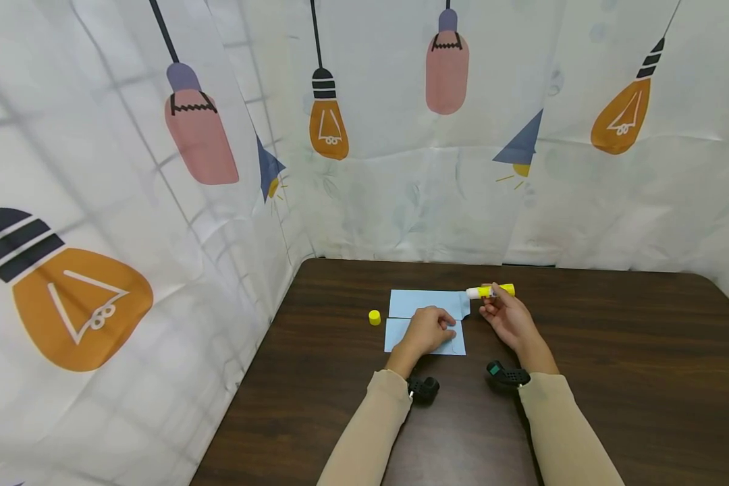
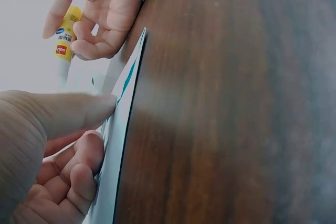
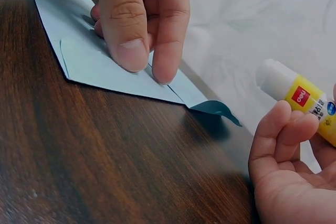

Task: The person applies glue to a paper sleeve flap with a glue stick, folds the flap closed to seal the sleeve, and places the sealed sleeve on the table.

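A light-blue folded paper (image 1: 416, 304) lies on the table in two panels, a crease or gap between them. Past its upper right edge a small flap (image 3: 218, 109) curls up. My left hand (image 1: 426, 331) presses the lower panel with thumb and fingertips near the fold. My right hand (image 1: 510, 320) holds a yellow glue stick (image 1: 506, 289) between thumb and fingers. The stick's uncapped white end (image 3: 275, 77) points left, beside the flap in the head view; whether they touch I cannot tell. Left of the paper stands the yellow cap (image 1: 374, 317).
The dark wooden table (image 1: 613, 378) reaches far to the right of the hands. A white curtain (image 1: 395, 189) printed with lamps hangs behind its back edge and along its left side. Black wrist cameras (image 1: 424, 389) sit on both wrists.
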Tool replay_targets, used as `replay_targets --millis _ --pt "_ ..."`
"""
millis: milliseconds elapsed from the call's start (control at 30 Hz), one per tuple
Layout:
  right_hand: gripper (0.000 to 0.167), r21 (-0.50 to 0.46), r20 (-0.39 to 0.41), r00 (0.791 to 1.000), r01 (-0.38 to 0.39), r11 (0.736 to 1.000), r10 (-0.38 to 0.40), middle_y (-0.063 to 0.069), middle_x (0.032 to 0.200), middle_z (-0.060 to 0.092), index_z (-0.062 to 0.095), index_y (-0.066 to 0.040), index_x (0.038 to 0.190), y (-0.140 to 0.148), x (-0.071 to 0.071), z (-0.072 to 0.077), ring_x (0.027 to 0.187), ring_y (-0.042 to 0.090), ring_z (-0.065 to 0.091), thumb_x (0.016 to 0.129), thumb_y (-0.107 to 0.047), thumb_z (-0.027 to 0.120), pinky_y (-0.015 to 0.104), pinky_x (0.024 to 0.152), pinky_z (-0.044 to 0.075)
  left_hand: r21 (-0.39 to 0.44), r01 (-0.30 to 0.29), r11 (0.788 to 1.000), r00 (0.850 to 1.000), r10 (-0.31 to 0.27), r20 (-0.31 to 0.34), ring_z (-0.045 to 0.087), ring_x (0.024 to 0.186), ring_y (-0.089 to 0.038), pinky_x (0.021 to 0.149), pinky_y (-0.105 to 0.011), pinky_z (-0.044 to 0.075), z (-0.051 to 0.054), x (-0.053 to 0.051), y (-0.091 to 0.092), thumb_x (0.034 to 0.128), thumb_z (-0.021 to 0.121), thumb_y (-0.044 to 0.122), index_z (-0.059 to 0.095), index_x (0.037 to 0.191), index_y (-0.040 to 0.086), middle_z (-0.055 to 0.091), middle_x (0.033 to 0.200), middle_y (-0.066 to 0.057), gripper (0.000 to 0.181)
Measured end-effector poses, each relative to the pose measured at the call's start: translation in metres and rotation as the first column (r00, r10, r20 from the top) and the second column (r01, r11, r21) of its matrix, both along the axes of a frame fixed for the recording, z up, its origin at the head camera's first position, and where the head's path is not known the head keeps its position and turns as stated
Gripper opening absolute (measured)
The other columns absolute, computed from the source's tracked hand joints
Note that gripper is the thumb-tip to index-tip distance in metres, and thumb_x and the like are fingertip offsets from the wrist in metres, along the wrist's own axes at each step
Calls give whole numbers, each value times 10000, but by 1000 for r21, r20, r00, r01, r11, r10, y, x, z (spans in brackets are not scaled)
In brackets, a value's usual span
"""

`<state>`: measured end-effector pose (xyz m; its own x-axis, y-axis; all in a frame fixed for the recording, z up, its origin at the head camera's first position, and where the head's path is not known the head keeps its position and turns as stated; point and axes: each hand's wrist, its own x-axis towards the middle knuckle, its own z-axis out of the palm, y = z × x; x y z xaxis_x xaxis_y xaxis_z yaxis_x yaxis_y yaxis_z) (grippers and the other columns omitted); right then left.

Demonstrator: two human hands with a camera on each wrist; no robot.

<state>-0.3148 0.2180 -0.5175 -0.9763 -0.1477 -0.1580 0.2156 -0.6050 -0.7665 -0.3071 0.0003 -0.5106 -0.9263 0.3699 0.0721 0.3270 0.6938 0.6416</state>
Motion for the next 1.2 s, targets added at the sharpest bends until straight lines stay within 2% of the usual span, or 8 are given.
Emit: replay_targets --millis 267,567,933,1200 --pt "285 3 -11 1000 -6 1000 6 -10 856 588 740 -145 1001 0 0 0 716 102 529 1076 -310 519 233 805 527 0 -3 1000 1000 3 15 473 633 -26 616 -178 408 1 0 1 883 811 169 799 964 137 556 713 86 88" --pt "282 27 5 1000 2 1000 -2 -18 872 576 739 -152 1030 0 0 0 724 94 517 1075 -325 520 222 803 526 -27 28 999 999 -27 44 477 693 -34 658 -181 416 2 -1 -2 850 847 195 794 1000 161 568 795 73 163" --pt "273 26 9 1000 -2 1000 2 -17 869 584 744 -158 1029 0 0 0 724 94 530 1070 -325 532 226 809 532 -25 68 997 993 -65 98 482 707 -38 671 -179 427 4 -1 -5 831 865 175 786 1054 151 572 852 44 237" --pt "273 22 12 1000 0 1000 0 -14 864 581 747 -158 1015 0 -1 -1 719 96 527 1066 -327 538 228 802 534 -15 87 996 991 -85 108 490 703 -36 673 -173 429 4 -2 -6 825 862 137 784 1076 133 580 871 27 263"
